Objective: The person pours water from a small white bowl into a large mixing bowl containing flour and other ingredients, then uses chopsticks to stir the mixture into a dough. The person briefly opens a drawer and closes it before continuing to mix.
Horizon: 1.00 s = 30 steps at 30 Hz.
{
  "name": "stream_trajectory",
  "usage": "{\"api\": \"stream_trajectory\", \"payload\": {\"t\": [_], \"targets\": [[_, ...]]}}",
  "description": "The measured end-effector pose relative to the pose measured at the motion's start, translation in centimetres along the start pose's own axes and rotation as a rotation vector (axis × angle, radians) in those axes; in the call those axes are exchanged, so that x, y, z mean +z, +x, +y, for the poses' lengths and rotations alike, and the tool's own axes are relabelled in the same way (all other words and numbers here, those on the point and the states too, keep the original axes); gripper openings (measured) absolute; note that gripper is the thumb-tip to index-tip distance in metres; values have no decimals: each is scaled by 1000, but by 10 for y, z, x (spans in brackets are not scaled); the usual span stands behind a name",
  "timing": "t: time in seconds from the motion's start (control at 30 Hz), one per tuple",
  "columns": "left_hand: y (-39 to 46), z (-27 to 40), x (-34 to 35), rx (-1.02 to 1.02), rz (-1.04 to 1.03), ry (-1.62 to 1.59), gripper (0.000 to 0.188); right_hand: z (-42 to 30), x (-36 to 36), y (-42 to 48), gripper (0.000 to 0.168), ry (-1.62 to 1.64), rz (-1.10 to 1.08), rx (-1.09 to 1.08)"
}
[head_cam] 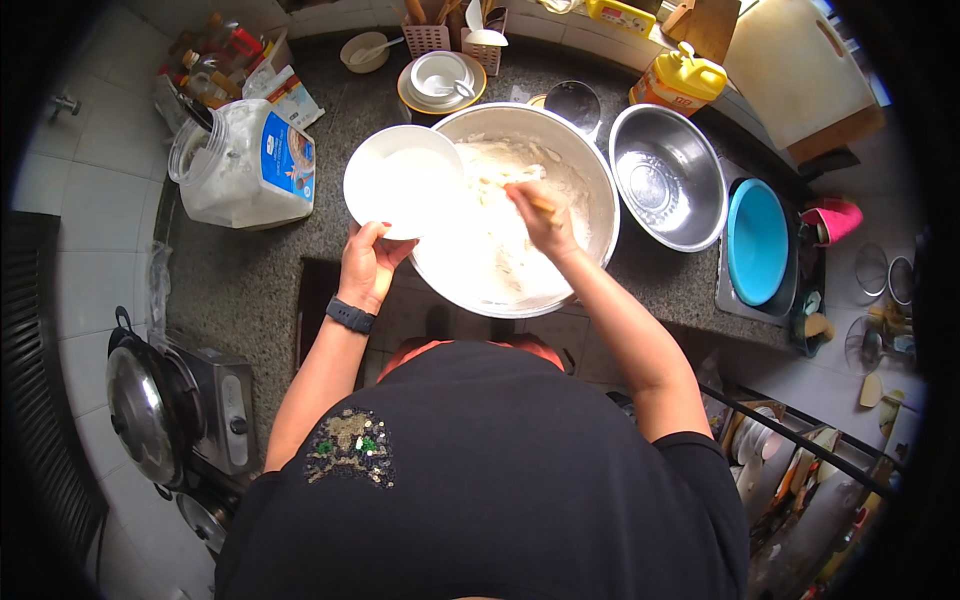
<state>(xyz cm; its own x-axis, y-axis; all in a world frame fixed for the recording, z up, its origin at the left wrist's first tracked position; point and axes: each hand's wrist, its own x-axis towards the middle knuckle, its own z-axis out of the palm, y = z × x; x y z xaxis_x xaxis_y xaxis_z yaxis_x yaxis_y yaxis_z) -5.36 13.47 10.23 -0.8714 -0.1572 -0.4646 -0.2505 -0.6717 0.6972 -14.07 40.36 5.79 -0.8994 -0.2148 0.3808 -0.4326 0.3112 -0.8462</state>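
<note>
My left hand (369,262) grips the near rim of a white bowl (403,180), held at the left edge of a large metal basin (604,232). Glare washes out the bowl's contents. A pale, floury, lumpy mixture (487,255) fills much of the basin. Over it, my right hand (541,217) is closed around a light wooden handle (546,204), whose far end I cannot make out. An empty-looking stainless steel bowl (667,176) stands just right of the basin.
At the left stands a clear plastic jar (232,165) of white powder. Stacked white bowls (439,75) and a dark pan (574,105) lie behind the basin. A turquoise basin (757,241) sits in the sink at right. A gas stove (234,405) holds a lidded pan at lower left.
</note>
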Motion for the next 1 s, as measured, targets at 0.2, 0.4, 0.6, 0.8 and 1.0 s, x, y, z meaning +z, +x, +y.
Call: {"api": "stream_trajectory", "payload": {"t": [0.2, 0.4, 0.6, 0.8, 1.0], "targets": [[0, -3, 1, 30, 6, 16, 21, -55, -52, -24, 9, 90, -413, 85], [-2, -3, 4, 41, 28, 41, 13, -44, -45, -29, 14, 179, -545, 291], [-6, -1, 6, 40, 44, 55, 20, 16, -59, 5, 15, 324, -188, 353], [-5, -2, 7, 42, 9, 73, 27, 28, -56, 9, 12, 132, 82, 242], [-6, -2, 7, 47, 12, 78, 32, -36, -14, -34, 6, -35, -244, -145]]}}
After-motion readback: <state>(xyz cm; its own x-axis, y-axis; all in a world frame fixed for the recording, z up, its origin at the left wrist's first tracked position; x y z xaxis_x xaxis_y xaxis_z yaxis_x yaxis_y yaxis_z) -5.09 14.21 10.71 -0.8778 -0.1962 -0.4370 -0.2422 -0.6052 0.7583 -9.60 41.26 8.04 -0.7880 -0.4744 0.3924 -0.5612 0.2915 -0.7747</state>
